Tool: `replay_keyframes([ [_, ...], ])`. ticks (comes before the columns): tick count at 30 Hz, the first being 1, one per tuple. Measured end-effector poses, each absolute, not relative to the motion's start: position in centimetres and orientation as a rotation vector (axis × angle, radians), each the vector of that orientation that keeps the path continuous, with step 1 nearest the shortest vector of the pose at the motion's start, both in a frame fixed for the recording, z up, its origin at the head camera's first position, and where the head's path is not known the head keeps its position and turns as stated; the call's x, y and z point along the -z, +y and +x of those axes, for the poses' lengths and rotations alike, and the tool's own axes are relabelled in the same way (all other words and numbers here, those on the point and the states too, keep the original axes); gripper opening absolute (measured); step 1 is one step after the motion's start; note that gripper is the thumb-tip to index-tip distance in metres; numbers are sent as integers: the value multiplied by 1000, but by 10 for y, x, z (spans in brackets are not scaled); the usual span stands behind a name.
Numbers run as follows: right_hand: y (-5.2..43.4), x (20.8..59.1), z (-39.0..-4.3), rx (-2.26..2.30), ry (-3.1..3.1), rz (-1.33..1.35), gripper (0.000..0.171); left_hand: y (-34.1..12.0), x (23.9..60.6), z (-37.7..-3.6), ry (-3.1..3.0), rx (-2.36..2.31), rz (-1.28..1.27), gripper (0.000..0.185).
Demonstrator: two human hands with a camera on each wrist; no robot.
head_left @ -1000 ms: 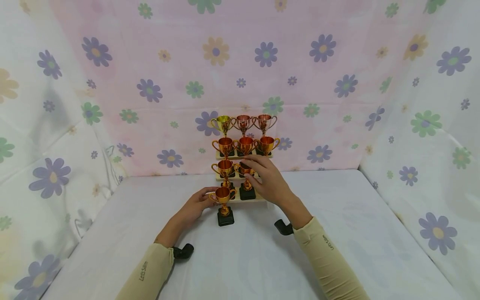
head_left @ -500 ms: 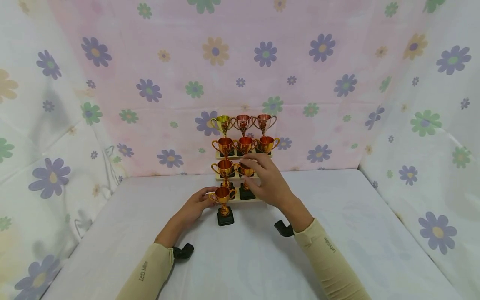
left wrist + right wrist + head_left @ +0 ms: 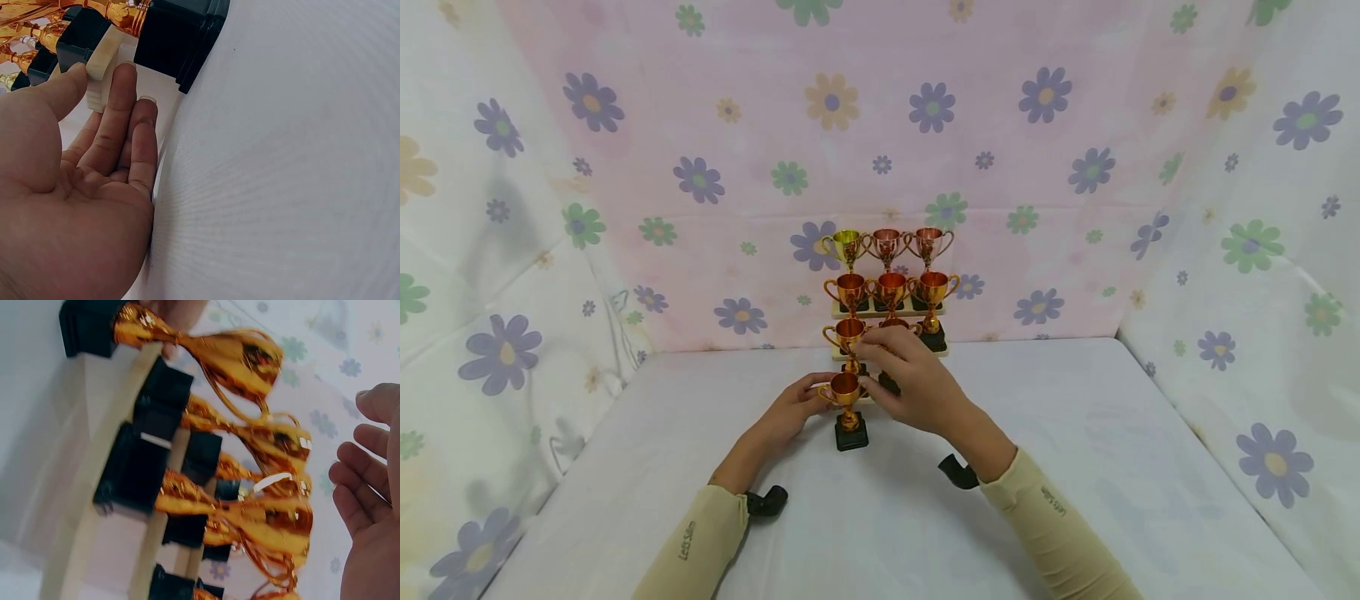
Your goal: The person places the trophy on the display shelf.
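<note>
Loosely open right hand (image 3: pixel 917 385), near trophies (image 3: pixel 891 290)

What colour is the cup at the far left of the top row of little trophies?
The small yellow-green metallic trophy cup stands out among copper and orange ones; the head view shows it best.

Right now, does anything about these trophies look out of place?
Yes. One gold trophy stands on the white table in front of the stepped wooden stand, apart from the rows. The left hand touches the stand's edge beside it; the right hand hovers open at the lower row.
</note>
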State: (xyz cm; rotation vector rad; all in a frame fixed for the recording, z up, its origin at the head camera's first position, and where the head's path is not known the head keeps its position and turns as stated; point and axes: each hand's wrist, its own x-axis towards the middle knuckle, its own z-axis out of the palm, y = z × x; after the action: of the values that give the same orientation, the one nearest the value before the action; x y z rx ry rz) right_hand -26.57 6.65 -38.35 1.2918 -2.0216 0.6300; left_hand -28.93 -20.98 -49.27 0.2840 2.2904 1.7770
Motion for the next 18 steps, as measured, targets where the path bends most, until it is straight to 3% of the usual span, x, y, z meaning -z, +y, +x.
replay_keyframes([
  [18,41,412,-263,-478,-2170,1404,52,-213,493,-289,2284,-1766,335,55],
])
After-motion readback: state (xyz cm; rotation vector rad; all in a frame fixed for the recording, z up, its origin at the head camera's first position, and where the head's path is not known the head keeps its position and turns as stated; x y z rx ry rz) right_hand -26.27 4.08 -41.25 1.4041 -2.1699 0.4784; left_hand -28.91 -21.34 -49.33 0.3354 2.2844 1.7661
